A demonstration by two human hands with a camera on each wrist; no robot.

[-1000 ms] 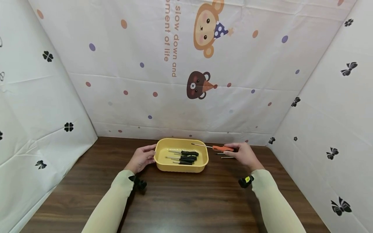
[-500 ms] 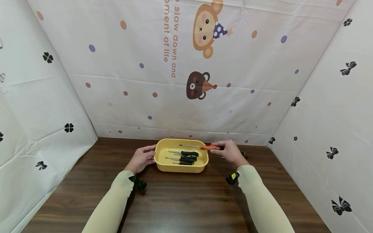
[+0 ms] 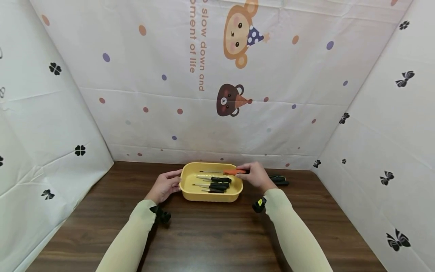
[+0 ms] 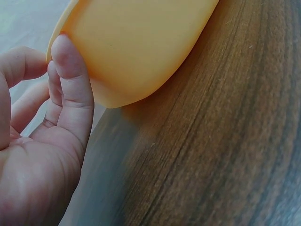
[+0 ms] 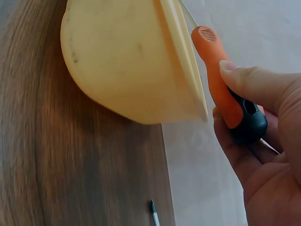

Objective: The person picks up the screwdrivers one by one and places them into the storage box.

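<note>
My right hand [image 3: 257,176] grips a screwdriver [image 3: 232,172] by its orange and black handle, its shaft pointing left over the yellow plastic tray [image 3: 210,197]. In the right wrist view, thumb and fingers close around the handle [image 5: 217,77], just beyond the tray's rim. My left hand [image 3: 164,186] holds the tray's left end, fingertips at the rim and against the outer wall, as the left wrist view shows. Inside the tray lie several black-handled screwdrivers [image 3: 219,185], their shafts pointing left.
More black-handled screwdrivers [image 3: 279,180] lie on the dark wooden table [image 3: 214,230], to the right of the tray and partly behind my right hand. A metal shaft tip [image 5: 153,208] shows low in the right wrist view. Printed white sheets [image 3: 146,128] surround the table.
My right hand has carried the orange-handled screwdriver left, from the tray's right side to above it. The black handles on the right have come into sight. My left hand has stayed put.
</note>
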